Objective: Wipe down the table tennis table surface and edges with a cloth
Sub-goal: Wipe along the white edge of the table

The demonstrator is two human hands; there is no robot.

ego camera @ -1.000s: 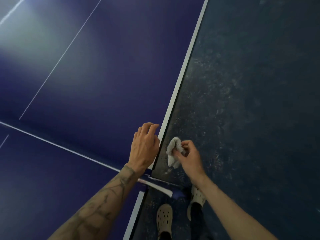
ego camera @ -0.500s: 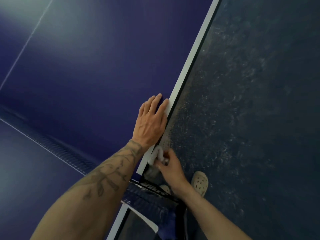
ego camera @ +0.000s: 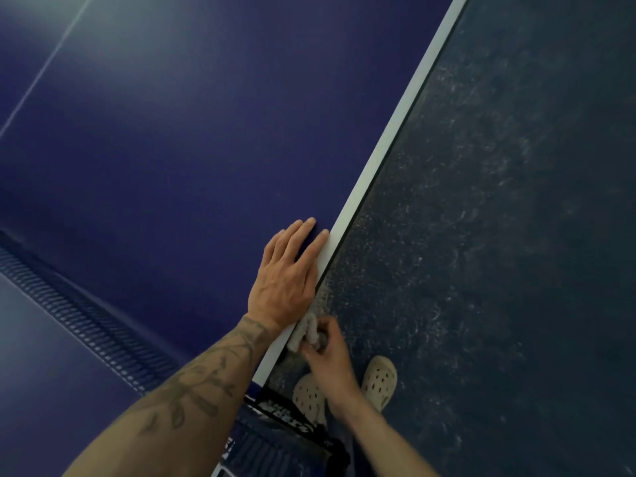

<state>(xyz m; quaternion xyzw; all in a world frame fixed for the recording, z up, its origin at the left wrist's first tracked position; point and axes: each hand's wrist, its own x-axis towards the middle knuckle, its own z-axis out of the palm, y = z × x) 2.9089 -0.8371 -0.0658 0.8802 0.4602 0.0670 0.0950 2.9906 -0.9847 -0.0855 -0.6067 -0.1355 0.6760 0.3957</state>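
Note:
The blue table tennis table (ego camera: 192, 160) fills the left of the view, its white-lined side edge (ego camera: 389, 146) running diagonally up to the right. My left hand (ego camera: 285, 277) lies flat on the surface beside that edge, fingers straight. My right hand (ego camera: 327, 352) holds a small bunched grey cloth (ego camera: 304, 332) against the table's side edge, just below my left wrist. Part of the cloth is hidden by my fingers.
The net (ego camera: 86, 318) crosses the table at lower left, with its post clamp (ego camera: 285, 418) at the edge near my body. Dark speckled floor (ego camera: 499, 235) lies to the right. My feet in pale clogs (ego camera: 378, 380) stand beside the table.
My left hand has slid forward along the table edge and flattened out. My right hand has brought the cloth from off the table onto the side edge, and the view has shifted forward.

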